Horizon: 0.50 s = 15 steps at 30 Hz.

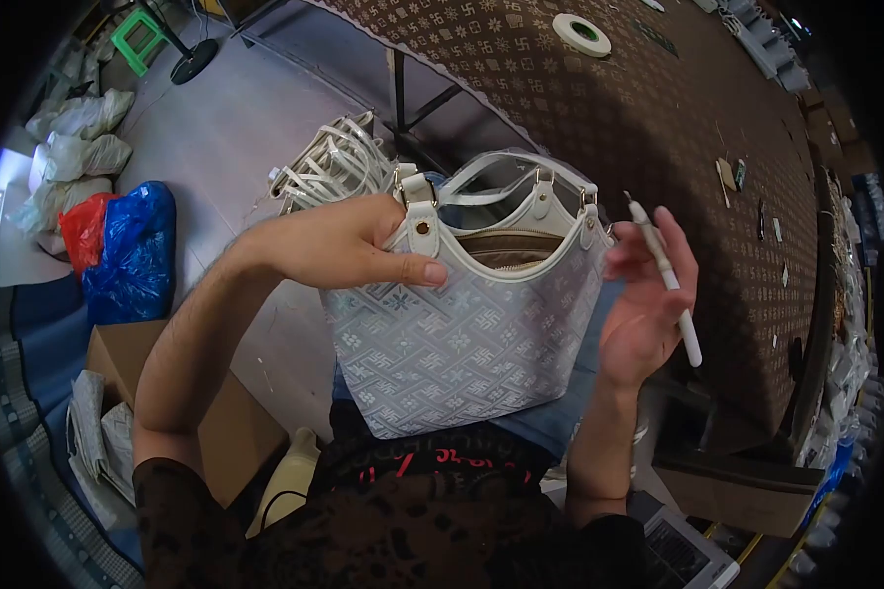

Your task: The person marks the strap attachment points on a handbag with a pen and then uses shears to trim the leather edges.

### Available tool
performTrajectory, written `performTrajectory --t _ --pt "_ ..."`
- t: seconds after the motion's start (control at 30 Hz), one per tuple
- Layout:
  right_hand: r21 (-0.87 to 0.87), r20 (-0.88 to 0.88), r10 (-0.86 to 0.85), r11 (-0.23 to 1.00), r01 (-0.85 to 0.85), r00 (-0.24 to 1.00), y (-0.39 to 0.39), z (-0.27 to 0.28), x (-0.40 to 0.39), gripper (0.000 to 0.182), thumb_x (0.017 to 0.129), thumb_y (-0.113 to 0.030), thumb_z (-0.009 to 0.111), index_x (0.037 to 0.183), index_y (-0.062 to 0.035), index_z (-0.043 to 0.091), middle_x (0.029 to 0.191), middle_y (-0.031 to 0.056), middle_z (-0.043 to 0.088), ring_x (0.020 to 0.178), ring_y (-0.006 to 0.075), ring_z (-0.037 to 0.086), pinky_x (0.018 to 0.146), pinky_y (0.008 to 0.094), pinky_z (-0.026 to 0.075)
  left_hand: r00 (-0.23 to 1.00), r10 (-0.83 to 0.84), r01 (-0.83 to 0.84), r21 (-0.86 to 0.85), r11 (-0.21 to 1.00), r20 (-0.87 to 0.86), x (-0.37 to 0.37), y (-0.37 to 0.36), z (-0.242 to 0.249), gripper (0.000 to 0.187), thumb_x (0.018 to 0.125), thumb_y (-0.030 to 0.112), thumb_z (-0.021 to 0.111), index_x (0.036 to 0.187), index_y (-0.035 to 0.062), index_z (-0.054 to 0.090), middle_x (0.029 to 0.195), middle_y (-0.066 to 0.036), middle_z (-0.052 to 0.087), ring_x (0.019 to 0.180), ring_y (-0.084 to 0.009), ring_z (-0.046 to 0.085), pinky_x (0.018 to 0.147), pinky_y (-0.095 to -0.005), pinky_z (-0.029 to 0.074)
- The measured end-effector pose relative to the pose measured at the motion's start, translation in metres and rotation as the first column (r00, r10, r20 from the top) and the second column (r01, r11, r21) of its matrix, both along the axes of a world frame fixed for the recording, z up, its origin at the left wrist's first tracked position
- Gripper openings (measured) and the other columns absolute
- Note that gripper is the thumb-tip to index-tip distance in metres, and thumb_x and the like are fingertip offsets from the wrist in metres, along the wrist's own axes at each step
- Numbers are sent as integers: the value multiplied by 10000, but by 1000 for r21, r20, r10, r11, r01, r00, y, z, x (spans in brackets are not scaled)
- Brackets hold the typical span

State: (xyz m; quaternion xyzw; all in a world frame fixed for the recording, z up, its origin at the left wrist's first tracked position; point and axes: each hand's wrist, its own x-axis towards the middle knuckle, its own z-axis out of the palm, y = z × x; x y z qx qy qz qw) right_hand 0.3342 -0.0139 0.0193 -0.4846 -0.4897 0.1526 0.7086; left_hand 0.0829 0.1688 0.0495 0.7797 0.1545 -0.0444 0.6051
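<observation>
A white patterned handbag [462, 344] with white straps and gold fittings hangs over my lap, its top open. My left hand [354, 245] grips its upper left rim, thumb across the front by the strap tab. My right hand [648, 294] is at the bag's right edge, fingers spread, with a thin white pen-like tool [666, 280] lying across the fingers, tip pointing up. Beige lining shows inside the bag's mouth.
A brown patterned table [658, 118] spreads ahead with a roll of white tape [580, 33] and small scraps. A bundle of white straps [329, 162] lies behind the bag. Cardboard boxes [128, 363], blue and red sacks [128, 245] stand on the floor left.
</observation>
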Motion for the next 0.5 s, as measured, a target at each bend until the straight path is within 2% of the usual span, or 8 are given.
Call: performTrajectory --t 0.07,0.1,0.17,0.2,0.27,0.33,0.4,0.5 --pt "-65 -113 263 960 -271 958 1 9 -18 612 1064 -511 519 1273 53 632 1078 143 703 845 126 646 719 249 513 997 -22 20 -14 1000 -78 7 -3 9 438 1008 419 688 973 -16 718 727 26 603 688 -55 494 584 -287 422" --pt "-62 -234 352 925 -375 906 5 12 -32 376 1035 -302 664 1176 46 673 1013 105 696 805 98 634 691 222 505 997 -22 21 -25 999 -77 10 -3 7 429 1011 414 685 978 -13 717 722 31 591 683 -52 480 581 -288 417" --pt "-152 -232 369 900 -409 900 15 12 -46 197 954 -68 746 1115 24 678 964 63 687 793 58 616 672 197 495 998 7 -12 -75 997 -58 16 -8 12 399 1021 383 677 957 -9 705 697 50 544 660 -43 434 564 -290 390" --pt "-175 -305 370 884 -433 878 19 17 -54 183 914 7 759 1075 5 672 921 30 675 790 33 604 670 178 487 998 5 -10 -82 997 -60 19 -9 17 399 1021 383 677 957 -9 705 697 50 544 660 -43 434 564 -290 390" --pt "-212 -282 352 885 -416 893 31 21 -60 176 923 5 750 1076 8 662 915 21 676 792 26 599 671 172 483 986 37 -35 17 999 -162 19 -10 23 373 1028 351 670 941 -10 695 681 55 522 652 -41 424 556 -290 376" --pt "-228 -261 365 876 -424 894 42 17 -61 175 940 -6 736 1076 21 629 896 43 679 768 44 620 661 180 505 989 61 -65 -26 998 -132 19 -12 20 364 1030 339 665 929 -10 686 679 55 515 652 -41 422 556 -289 374" --pt "-172 -460 372 853 -492 806 50 18 -60 174 959 -27 724 1057 27 591 875 73 683 729 72 644 645 196 535 992 86 -92 -62 994 -95 18 -9 18 356 1032 326 661 917 -11 677 677 54 509 652 -41 420 556 -288 373" --pt "-210 -483 345 847 -489 805 56 19 -53 185 967 -46 723 1034 19 563 838 88 685 687 83 651 619 208 549 975 63 -68 -16 998 -214 19 -5 12 355 1035 322 654 901 -7 656 679 52 500 656 -43 418 561 -284 372"
